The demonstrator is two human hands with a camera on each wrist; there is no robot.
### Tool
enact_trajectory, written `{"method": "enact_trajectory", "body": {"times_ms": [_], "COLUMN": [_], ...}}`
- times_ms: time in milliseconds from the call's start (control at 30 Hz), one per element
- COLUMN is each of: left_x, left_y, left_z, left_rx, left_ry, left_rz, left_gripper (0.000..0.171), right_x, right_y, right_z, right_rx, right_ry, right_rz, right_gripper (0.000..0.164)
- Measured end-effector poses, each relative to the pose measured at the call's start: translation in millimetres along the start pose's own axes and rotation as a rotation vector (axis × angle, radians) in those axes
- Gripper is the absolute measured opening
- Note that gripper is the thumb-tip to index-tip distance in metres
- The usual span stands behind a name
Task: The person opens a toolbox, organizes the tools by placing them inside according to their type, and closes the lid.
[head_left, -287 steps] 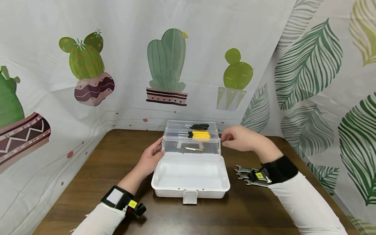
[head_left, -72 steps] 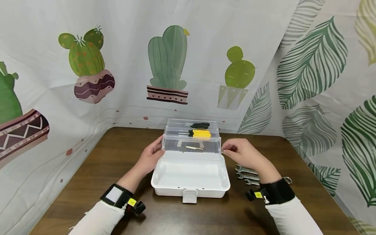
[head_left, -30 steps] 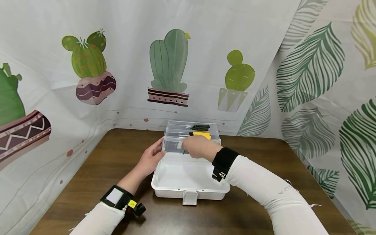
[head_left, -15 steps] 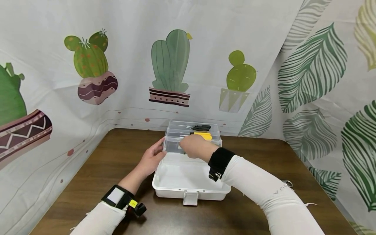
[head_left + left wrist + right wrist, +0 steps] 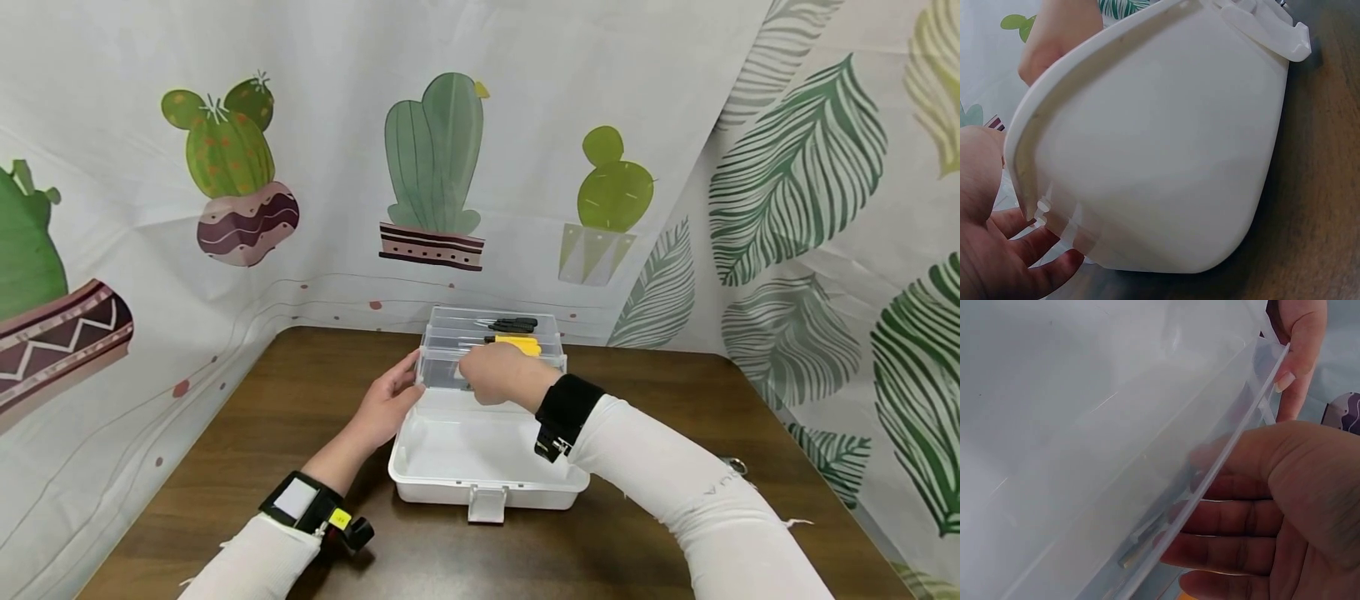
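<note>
An opened white toolbox (image 5: 427,493) stands before me, its clear stepped trays (image 5: 441,369) raised at the back. My left hand (image 5: 384,407) holds the trays' left end, thumb in front; in the left wrist view its fingers (image 5: 1054,273) lie by the hinge. My right hand (image 5: 498,375) reaches into the lowest tray. Through the clear wall, in the right wrist view, its thumb and index finger come together at the end of a metal hex key (image 5: 1141,545). From the head, the right hand covers most of that tray and its own fingertips are hidden.
Yellow-handled screwdrivers (image 5: 519,342) lie in the middle tray and black-handled ones (image 5: 513,325) in the top tray. A wrench's ring end (image 5: 737,465) shows beyond my right sleeve (image 5: 667,475). The toolbox latch (image 5: 486,505) hangs down in front. A cactus-print cloth (image 5: 322,208) hangs behind the table.
My right hand has come from the trays' right end leftward into the lowest tray, its forearm now covering most of the wrenches. It barely moves over the last half second. My left hand stays put.
</note>
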State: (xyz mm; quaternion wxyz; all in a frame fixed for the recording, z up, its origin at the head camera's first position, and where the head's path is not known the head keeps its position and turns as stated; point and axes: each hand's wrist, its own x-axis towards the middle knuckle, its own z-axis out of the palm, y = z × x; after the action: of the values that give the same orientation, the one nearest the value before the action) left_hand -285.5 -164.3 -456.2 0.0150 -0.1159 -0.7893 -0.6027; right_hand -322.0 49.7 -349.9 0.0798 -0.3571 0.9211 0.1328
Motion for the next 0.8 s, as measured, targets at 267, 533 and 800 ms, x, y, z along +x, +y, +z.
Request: {"method": "enact_trajectory", "body": {"times_ms": [267,533,800], "left_x": [1.6,3.1,2.9], "left_y": [-1.5,-1.5,-0.9], "left_z": [-0.3,-2.3,0.6], "left_rx": [0.005,0.000,0.011], "left_ry": [0.003,0.005,-0.007], "left_rz": [-0.001,0.003,0.000], "left_gripper": [0.062,0.062,0.062], "right_x": [-19,-63,-119], "right_y": [11,46,107], "right_z": [-9,-32,-12], "right_rx": [0.091,0.290,0.433], "right_ry": [0.000,0.012,0.096], "right_rz": [-0.059,-0.158,-0.050], "right_gripper": [0.014,0.038,0.008]}}
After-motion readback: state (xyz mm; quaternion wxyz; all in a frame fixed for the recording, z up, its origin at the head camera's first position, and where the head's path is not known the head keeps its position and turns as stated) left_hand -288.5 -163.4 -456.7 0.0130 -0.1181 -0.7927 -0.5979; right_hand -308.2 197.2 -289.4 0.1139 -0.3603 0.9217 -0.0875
